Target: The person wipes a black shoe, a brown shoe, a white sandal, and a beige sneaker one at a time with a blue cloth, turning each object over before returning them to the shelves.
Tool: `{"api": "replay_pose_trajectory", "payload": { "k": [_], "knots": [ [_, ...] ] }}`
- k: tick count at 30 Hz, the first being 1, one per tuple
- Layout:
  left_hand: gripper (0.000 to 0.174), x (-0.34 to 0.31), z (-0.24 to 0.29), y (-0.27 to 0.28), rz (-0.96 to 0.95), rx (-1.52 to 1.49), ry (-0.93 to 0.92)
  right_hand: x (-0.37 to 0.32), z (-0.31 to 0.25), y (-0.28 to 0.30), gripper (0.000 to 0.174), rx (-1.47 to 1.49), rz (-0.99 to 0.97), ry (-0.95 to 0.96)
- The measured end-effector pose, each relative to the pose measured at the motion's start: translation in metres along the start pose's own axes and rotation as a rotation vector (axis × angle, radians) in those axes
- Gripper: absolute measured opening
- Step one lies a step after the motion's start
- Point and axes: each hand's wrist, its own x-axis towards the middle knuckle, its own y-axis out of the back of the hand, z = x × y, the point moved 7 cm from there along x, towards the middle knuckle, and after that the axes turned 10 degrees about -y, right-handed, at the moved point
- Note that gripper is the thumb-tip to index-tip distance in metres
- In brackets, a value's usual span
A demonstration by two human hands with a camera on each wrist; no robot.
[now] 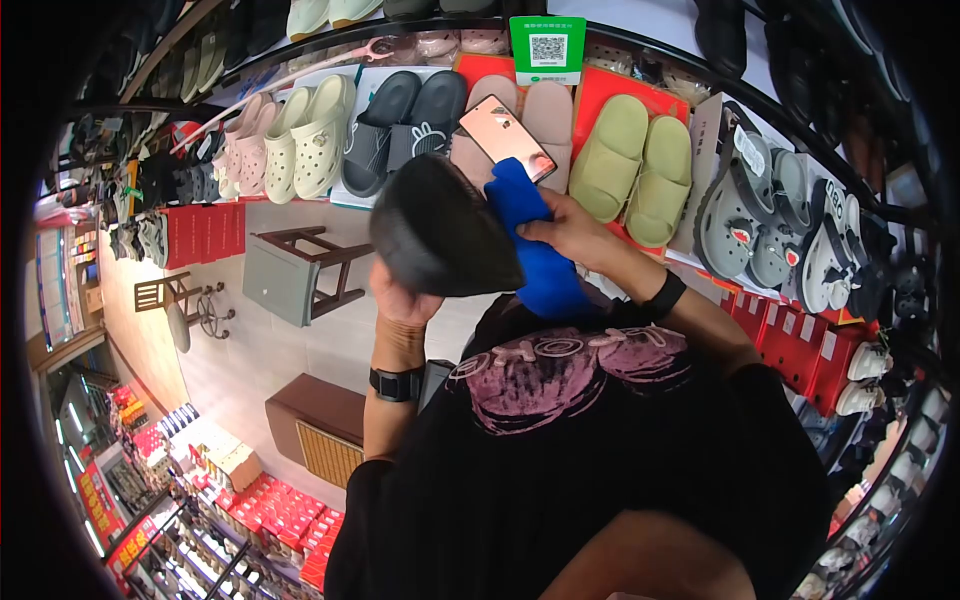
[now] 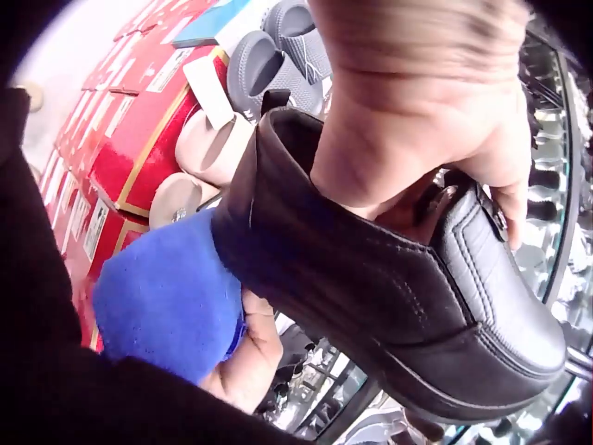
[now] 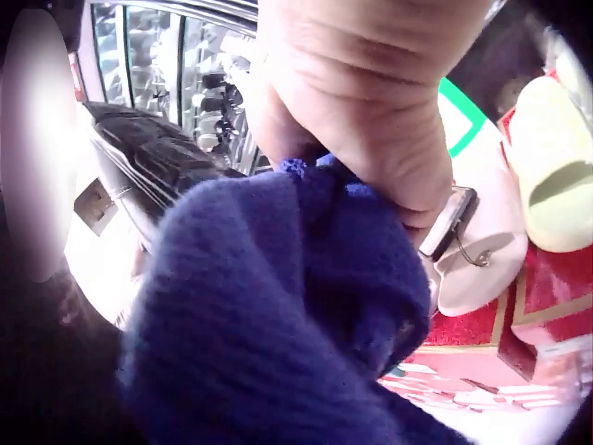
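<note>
My left hand (image 1: 408, 298) grips a black leather shoe (image 1: 435, 225) in front of my chest. In the left wrist view the fingers of that hand (image 2: 417, 120) reach into the opening of the shoe (image 2: 343, 278), and its toe points to the lower right. My right hand (image 1: 585, 238) pinches a blue cloth (image 1: 555, 275), which hangs down right beside the shoe. Seen from the right wrist, the cloth (image 3: 241, 297) is bunched under the hand (image 3: 361, 111), and the dark ridged sole of the shoe (image 3: 153, 153) shows behind it.
Ahead is a display shelf with grey slippers (image 1: 430, 105), pink slippers (image 1: 548, 115), green slippers (image 1: 608, 150) and cream clogs (image 1: 318, 130). A phone (image 1: 508, 138) lies on the pink pair, near a green QR sign (image 1: 548, 50). A grey-topped stool (image 1: 285, 278) and brown bench (image 1: 310, 410) stand left.
</note>
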Motion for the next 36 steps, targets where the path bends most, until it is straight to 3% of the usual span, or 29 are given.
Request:
{"api": "replay_pose_trajectory", "payload": {
  "k": [2,8,11,13,14,16,18,21,24,25,26,30,31,36],
  "knots": [
    [0.050,0.007,-0.002,-0.028,0.060,0.146,0.024,-0.010,-0.009,-0.001,0.040,0.006,-0.025,0.041],
    [0.051,0.030,-0.010,-0.058,-0.040,0.790,0.096,-0.066,-0.061,0.025,0.046,0.058,-0.072,0.209],
    [0.047,0.047,-0.019,-0.079,-0.060,0.890,0.134,-0.101,-0.064,0.061,0.046,0.259,-0.069,0.196],
    [0.045,0.061,-0.028,-0.089,-0.096,1.021,0.152,-0.127,-0.059,0.091,0.045,0.565,-0.019,0.173],
    [0.045,0.070,-0.034,-0.097,-0.113,1.022,0.141,-0.140,-0.056,0.102,0.045,0.556,-0.016,0.190],
    [0.046,0.091,-0.050,-0.128,-0.354,1.280,0.104,-0.160,-0.046,0.131,0.045,0.695,0.061,0.274],
    [0.047,0.111,-0.068,-0.143,-0.416,1.410,0.218,-0.172,-0.041,0.142,0.047,0.649,0.042,0.311],
    [0.050,0.145,-0.099,-0.176,-0.623,1.458,0.168,-0.182,-0.032,0.151,0.049,0.623,0.043,0.323],
    [0.045,0.173,-0.125,-0.213,-0.736,1.637,0.209,-0.185,-0.026,0.163,0.050,0.646,0.061,0.299],
    [0.044,0.189,-0.136,-0.214,-0.832,1.636,0.145,-0.185,-0.025,0.165,0.049,0.692,0.044,0.284],
    [0.048,0.204,-0.146,-0.214,-0.894,1.633,0.089,-0.182,-0.025,0.165,0.048,0.739,0.027,0.267],
    [0.063,0.259,-0.173,-0.224,-1.048,1.890,0.148,-0.156,-0.041,0.171,0.042,0.775,0.136,0.219],
    [0.041,0.275,-0.179,-0.226,-1.068,1.907,0.026,-0.144,-0.049,0.174,0.038,0.753,0.141,0.230],
    [0.065,0.348,-0.188,-0.225,-1.048,2.109,-0.053,-0.064,-0.067,0.200,0.029,0.903,0.131,0.154]
  ]
}}
